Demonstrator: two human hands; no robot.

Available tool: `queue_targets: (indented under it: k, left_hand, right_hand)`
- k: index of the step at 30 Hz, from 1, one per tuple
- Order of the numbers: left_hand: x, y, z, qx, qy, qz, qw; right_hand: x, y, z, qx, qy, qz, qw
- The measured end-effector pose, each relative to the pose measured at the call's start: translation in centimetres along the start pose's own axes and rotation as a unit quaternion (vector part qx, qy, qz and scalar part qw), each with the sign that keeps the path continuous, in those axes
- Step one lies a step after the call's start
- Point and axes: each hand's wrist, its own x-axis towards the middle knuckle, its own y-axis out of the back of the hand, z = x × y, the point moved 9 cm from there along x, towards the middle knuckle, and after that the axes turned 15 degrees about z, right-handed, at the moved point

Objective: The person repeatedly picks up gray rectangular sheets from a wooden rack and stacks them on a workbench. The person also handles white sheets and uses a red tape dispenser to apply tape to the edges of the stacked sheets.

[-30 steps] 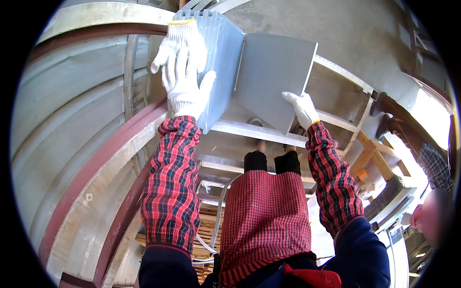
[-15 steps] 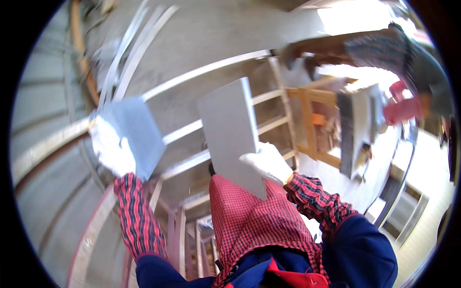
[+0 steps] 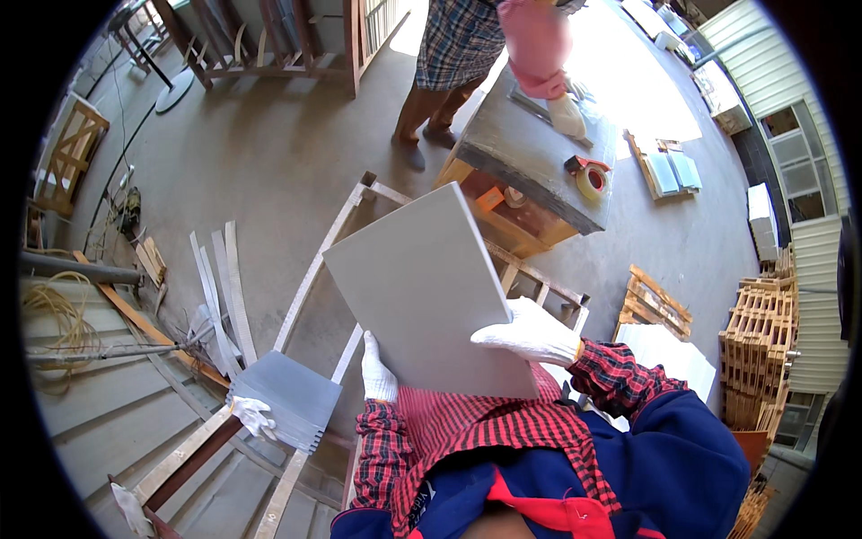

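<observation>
Head view, looking down over a red-and-black checked apron: a person holds up a flat, pale-grey rectangular panel (image 3: 422, 292) in front of the body, tilted, with its broad face toward the camera. The left hand (image 3: 378, 374), in a white knitted glove, grips the panel's lower left edge, thumb showing and fingers hidden behind. The right hand (image 3: 528, 332), gloved alike, clasps the right edge, its thumb lying across the face.

Judging by how things lie, the panel is already in hand, clear of any support, and not yet set down. At lower left, a blue-grey stack of panels (image 3: 289, 388) with a ridged edge sits by a pale metal-barred frame (image 3: 311, 277), so more handling may be left; how many panels it holds cannot be told. An unworn white glove (image 3: 253, 416) lies on its edge.

The held panel looks smooth, matt and evenly coloured, with straight edges, square corners and a thin, lighter side. No marks or chips are visible; its back is hidden.

Beyond, a co-worker's gloved hand (image 3: 566, 117) rests at a grey-topped wooden workbench (image 3: 530, 148), near a red tape dispenser (image 3: 589, 178).
</observation>
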Motion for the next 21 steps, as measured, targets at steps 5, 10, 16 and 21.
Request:
queue_targets:
  k: [5,10,16,21]
  left_hand:
    - [-2.7,-4.9,1.8,0.167,-0.116,0.013,0.979]
    - [-4.1,-13.1,0.1,0.298,-0.142,-0.009,0.944]
    - [-4.0,-26.3,-3.4,0.333,-0.164,-0.047,0.927]
    - [-0.8,-38.0,-6.8,0.373,-0.176,-0.035,0.91]
  right_hand:
    - [-2.1,8.2,5.1,0.152,0.009,0.195,0.969]
    - [-2.4,15.0,12.5,0.326,-0.059,0.334,0.883]
    - [1.5,25.7,17.7,0.372,-0.088,0.415,0.826]
    - [9.4,36.3,20.6,0.374,-0.109,0.419,0.82]
